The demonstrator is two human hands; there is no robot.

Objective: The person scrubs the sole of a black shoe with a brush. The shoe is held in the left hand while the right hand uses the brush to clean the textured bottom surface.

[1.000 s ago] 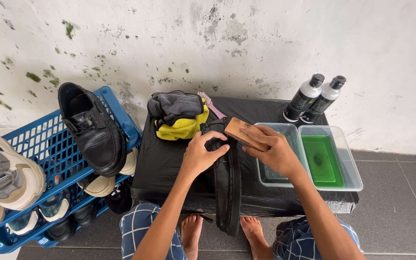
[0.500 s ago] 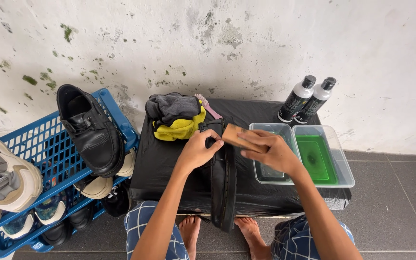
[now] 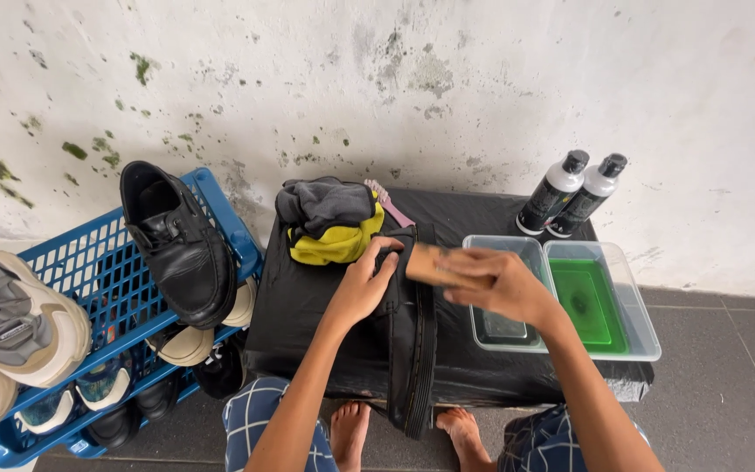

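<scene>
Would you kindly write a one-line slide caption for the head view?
Left hand steadies a black boot on a black-covered table while the right hand holds a wooden brush against it.

Low table [image 3: 308, 306] draped in black, standing on grey tiled floor [image 3: 727, 385] against a stained white wall. On top: black boot [image 3: 412, 350] lying lengthwise, overhanging the near edge; grey and yellow cloths [image 3: 329, 223] heaped at the back, touching a pink brush [image 3: 388, 203]; two clear tubs side by side at right, one nearly empty [image 3: 504, 328], one holding green liquid [image 3: 592, 301]; two dark bottles [image 3: 570, 192] behind them.
</scene>
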